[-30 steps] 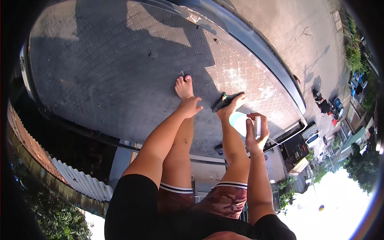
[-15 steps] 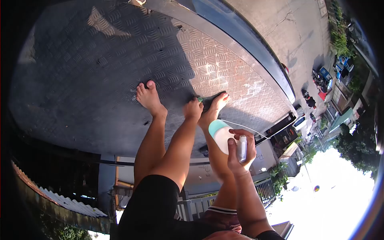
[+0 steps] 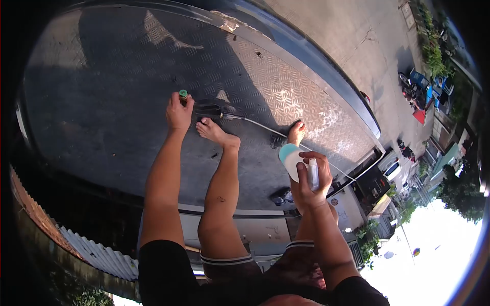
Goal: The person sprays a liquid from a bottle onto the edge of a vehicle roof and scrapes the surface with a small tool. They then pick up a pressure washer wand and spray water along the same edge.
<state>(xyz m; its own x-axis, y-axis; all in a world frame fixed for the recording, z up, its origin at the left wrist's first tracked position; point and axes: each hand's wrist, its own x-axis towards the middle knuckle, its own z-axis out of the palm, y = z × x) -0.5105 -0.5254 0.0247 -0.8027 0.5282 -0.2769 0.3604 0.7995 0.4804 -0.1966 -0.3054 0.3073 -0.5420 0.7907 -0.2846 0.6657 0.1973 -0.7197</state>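
1. The right hand (image 3: 318, 189), nearest the camera, is curled: thumb and fingers close about the pale rectangular end of a rounded plastic container, white with a turquoise end (image 3: 291, 159). The outer fingers are partly hidden.
2. That container is raised above the right shin. Its long axis runs slantwise, turquoise end pointing away from the body and toward the left, pale rectangular end at the palm.
3. The left hand (image 3: 179, 115), farther out and low over the floor, is wrapped round a small brownish cylinder with a round green cap (image 3: 183, 94); thumb and forefinger pinch its sides, while the other fingers cannot be made out.
4. The cylinder's green top faces the camera. Its long axis seems near upright, though the grip hides most of the body.
5. Just right of the left hand stands the bare left foot (image 3: 218, 134); the bare right foot (image 3: 296, 132) is well apart from it.
6. Beyond the left foot's toes lies a dark, flat-looking tool with a thin pale hose (image 3: 263, 127) running rightward.
7. All this is over a grey tread-patterned metal floor (image 3: 132, 112).
8. Farther off, parked motorcycles (image 3: 413, 94) stand on a concrete street (image 3: 347, 30).
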